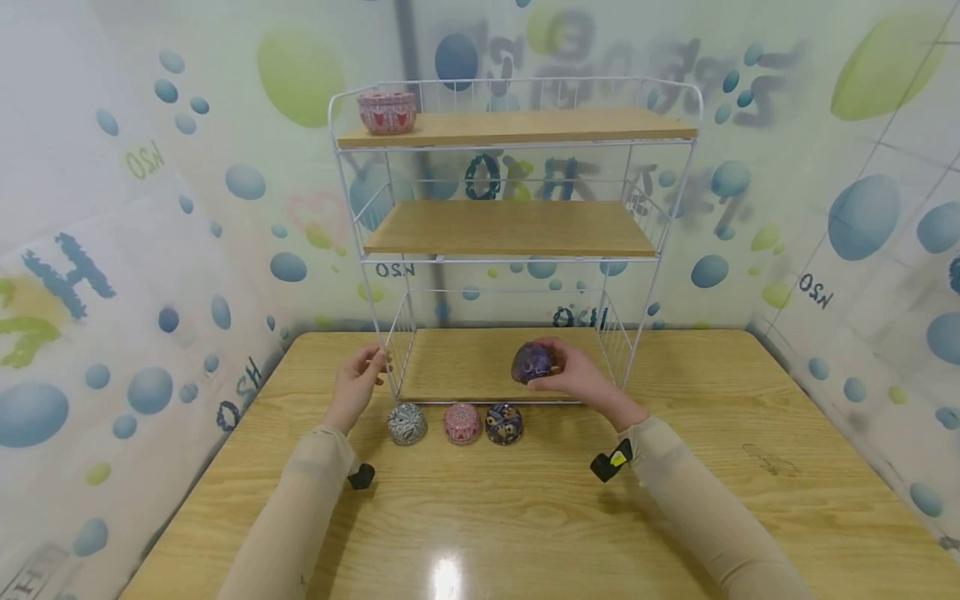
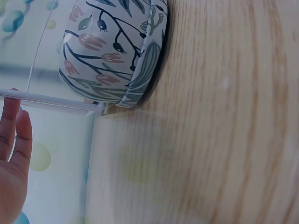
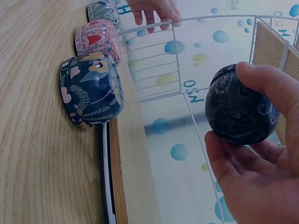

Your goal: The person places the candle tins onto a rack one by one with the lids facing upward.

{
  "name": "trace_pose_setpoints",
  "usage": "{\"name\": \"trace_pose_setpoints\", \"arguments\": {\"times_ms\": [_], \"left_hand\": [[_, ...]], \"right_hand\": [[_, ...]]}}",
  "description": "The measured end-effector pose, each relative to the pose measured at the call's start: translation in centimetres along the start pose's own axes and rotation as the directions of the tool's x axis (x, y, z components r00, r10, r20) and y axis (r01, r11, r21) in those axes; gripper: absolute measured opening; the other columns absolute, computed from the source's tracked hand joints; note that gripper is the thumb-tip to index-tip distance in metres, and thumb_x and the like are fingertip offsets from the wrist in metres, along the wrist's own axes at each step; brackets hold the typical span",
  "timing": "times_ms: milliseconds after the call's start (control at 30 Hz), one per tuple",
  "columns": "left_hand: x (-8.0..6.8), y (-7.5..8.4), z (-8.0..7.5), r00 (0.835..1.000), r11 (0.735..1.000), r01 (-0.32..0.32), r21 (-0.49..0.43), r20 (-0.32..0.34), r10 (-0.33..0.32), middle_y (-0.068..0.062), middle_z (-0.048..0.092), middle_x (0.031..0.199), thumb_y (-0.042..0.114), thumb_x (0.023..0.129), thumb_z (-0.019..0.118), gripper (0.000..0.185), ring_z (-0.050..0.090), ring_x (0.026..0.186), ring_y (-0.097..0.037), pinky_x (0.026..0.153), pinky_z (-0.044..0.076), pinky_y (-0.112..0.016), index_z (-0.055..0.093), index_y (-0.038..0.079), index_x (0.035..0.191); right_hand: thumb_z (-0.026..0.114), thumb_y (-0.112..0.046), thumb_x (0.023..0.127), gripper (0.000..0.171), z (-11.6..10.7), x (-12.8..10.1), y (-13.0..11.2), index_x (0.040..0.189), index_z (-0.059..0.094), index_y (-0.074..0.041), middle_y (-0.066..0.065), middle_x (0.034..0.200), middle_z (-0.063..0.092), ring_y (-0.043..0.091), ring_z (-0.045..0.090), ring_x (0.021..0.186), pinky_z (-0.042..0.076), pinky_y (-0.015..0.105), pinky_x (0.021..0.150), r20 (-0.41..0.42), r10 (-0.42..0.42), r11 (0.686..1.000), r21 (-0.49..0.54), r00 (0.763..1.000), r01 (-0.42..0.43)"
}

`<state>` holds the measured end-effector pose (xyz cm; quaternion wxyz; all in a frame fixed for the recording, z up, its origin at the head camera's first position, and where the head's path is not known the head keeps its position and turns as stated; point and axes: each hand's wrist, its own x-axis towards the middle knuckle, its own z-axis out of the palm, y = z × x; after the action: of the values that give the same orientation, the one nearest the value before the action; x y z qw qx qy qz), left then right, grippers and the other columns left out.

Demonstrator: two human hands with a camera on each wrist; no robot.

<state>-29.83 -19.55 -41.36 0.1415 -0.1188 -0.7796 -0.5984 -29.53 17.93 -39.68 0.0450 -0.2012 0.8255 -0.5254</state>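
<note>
Head view: right hand holds purple tin (left hand touches rack).

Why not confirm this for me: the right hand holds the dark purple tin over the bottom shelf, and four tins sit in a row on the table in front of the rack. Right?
Not quite: three tins sit in that row, not four, as the head view shows. The right hand does hold the dark purple tin over the bottom shelf.

grey tin, pink tin, blue tin: row on table, just before the fingers | red tin: top shelf, far above them | wall: bubble print
</note>
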Motion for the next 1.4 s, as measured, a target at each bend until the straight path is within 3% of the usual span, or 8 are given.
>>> {"name": "trace_pose_setpoints", "arguments": {"times_ms": [133, 267, 500, 600, 733, 967, 1133, 1400], "left_hand": [[0.0, 0.1, 0.0, 1.0, 1.0, 0.003, -0.009, 0.004, -0.003, -0.035, 0.059, 0.103, 0.013, 0.102, 0.05, 0.023, 0.058, 0.093, -0.042, 0.071, 0.053, -0.033, 0.06, -0.007, 0.11], [0.0, 0.0, -0.1, 1.0, 1.0, 0.0, -0.005, 0.006, 0.0, -0.031, 0.06, 0.101, 0.013, 0.102, 0.05, 0.024, 0.06, 0.091, -0.035, 0.071, 0.053, -0.033, 0.06, -0.007, 0.111], [-0.1, -0.2, -0.2, 1.0, 1.0, 0.02, -0.012, 0.008, -0.02, 0.011, 0.063, 0.088, 0.014, 0.102, 0.051, 0.025, 0.061, 0.09, -0.025, 0.072, 0.053, -0.031, 0.06, -0.006, 0.114], [-0.2, -0.3, -0.2, 1.0, 1.0, 0.014, -0.016, 0.013, -0.014, 0.015, 0.062, 0.087, 0.014, 0.102, 0.051, 0.026, 0.061, 0.089, -0.024, 0.072, 0.053, -0.03, 0.059, -0.007, 0.115], [-0.2, -0.2, -0.2, 1.0, 1.0, 0.016, -0.016, 0.015, -0.016, 0.011, 0.062, 0.089, 0.014, 0.102, 0.051, 0.026, 0.061, 0.089, -0.025, 0.072, 0.053, -0.032, 0.059, -0.008, 0.115], [0.8, -3.0, -0.3, 1.0, 0.999, 0.0, -0.038, -0.003, 0.0, 0.007, 0.064, 0.091, 0.025, 0.101, 0.054, 0.029, 0.061, 0.084, -0.013, 0.068, 0.052, -0.024, 0.061, -0.002, 0.112], [0.3, -1.0, -0.2, 1.0, 0.999, -0.009, -0.036, 0.004, 0.009, 0.005, 0.064, 0.087, 0.013, 0.101, 0.052, 0.024, 0.062, 0.088, -0.026, 0.069, 0.053, -0.029, 0.059, -0.008, 0.111], [-0.1, -0.1, -0.1, 1.0, 1.0, -0.01, -0.016, -0.001, 0.01, -0.025, 0.062, 0.1, 0.012, 0.102, 0.051, 0.024, 0.062, 0.087, -0.024, 0.071, 0.054, -0.035, 0.059, -0.009, 0.112]], "right_hand": [[0.081, -0.018, 0.079, 0.076, 0.0, -0.1, -0.1, 0.141, 0.041, -0.002, 0.021, 0.131, 0.051, 0.035, 0.054, 0.116, 0.051, 0.045, 0.092, 0.006, -0.008, 1.0, 0.029, 1.0, 0.008], [0.08, -0.016, 0.08, 0.078, 0.0, -0.1, -0.2, 0.143, 0.038, 0.001, 0.023, 0.133, 0.05, 0.037, 0.053, 0.119, 0.05, 0.045, 0.094, 0.008, -0.016, 0.998, 0.055, 1.0, 0.016], [0.078, -0.012, 0.081, 0.081, 0.1, -0.2, -0.3, 0.145, 0.033, 0.006, 0.027, 0.136, 0.047, 0.04, 0.051, 0.122, 0.048, 0.045, 0.097, 0.012, -0.016, 0.997, 0.078, 1.0, 0.015], [0.078, -0.01, 0.081, 0.081, 0.1, -0.2, -0.3, 0.146, 0.031, 0.006, 0.027, 0.137, 0.046, 0.04, 0.05, 0.122, 0.049, 0.044, 0.096, 0.019, -0.003, 0.995, 0.096, 1.0, 0.001], [0.078, -0.009, 0.081, 0.083, 0.1, -0.2, -0.3, 0.147, 0.029, 0.005, 0.029, 0.139, 0.044, 0.041, 0.048, 0.125, 0.05, 0.041, 0.094, 0.035, 0.016, 0.989, 0.144, 0.999, -0.021], [0.077, -0.01, 0.082, 0.085, 0.1, -0.5, -1.4, 0.148, 0.026, 0.004, 0.029, 0.142, 0.04, 0.041, 0.045, 0.128, 0.048, 0.043, 0.097, 0.053, 0.031, 0.984, 0.172, 0.998, -0.04], [0.079, -0.014, 0.08, 0.082, -0.1, -0.5, -1.9, 0.146, 0.033, 0.003, 0.026, 0.138, 0.046, 0.04, 0.047, 0.126, 0.048, 0.043, 0.096, 0.052, 0.0, 0.992, 0.13, 0.999, -0.007], [0.08, -0.017, 0.079, 0.078, -0.5, -0.6, -3.2, 0.143, 0.039, 0.001, 0.023, 0.134, 0.05, 0.038, 0.05, 0.124, 0.048, 0.042, 0.097, 0.053, -0.033, 0.997, 0.076, 0.998, 0.029]]}}
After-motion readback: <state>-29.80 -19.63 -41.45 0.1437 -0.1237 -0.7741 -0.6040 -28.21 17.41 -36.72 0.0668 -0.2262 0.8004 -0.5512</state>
